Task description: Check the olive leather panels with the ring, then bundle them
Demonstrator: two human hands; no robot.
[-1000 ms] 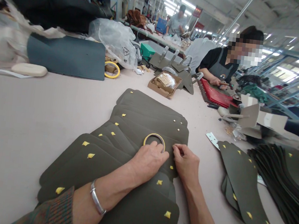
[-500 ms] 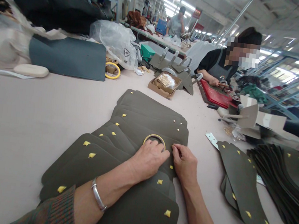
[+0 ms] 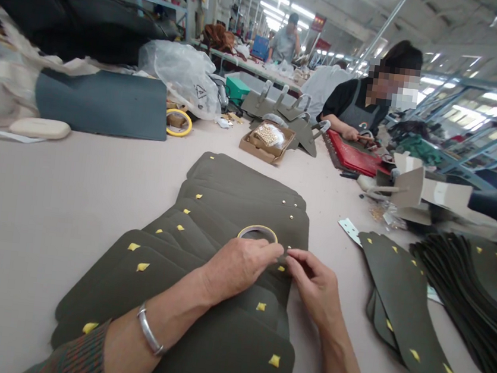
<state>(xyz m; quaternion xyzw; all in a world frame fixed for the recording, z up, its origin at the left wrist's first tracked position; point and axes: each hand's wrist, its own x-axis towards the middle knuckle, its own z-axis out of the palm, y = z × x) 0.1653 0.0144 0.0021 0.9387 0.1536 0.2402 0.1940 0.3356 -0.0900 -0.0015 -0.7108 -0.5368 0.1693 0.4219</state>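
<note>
Overlapping dark olive panels (image 3: 230,346) lie fanned out before me, dotted with small yellow tape pieces (image 3: 143,267). My left hand (image 3: 242,266) is closed around a roll of yellow tape (image 3: 259,231), whose upper rim stands out above the knuckles. Its fingertips point right, over the panels' right edge. Close by, my right hand (image 3: 316,281) has thumb and index finger pinched together; whatever is between them is too small to make out. A tiny shiny stud (image 3: 288,249) shows between the two hands. Several more studs (image 3: 291,217) sit on the panel above.
More olive panels with yellow tape (image 3: 409,306) lie at right, beside a thick stack (image 3: 464,301). Beyond are a cardboard box of gold studs (image 3: 266,140), another tape roll (image 3: 178,123) and a dark sheet (image 3: 103,104). A co-worker (image 3: 365,104) sits behind a red pad (image 3: 355,154).
My right hand has drawn slightly down and right, and a stud shows by its fingertips. My left fingers now reach further toward it. The view has shifted a little.
</note>
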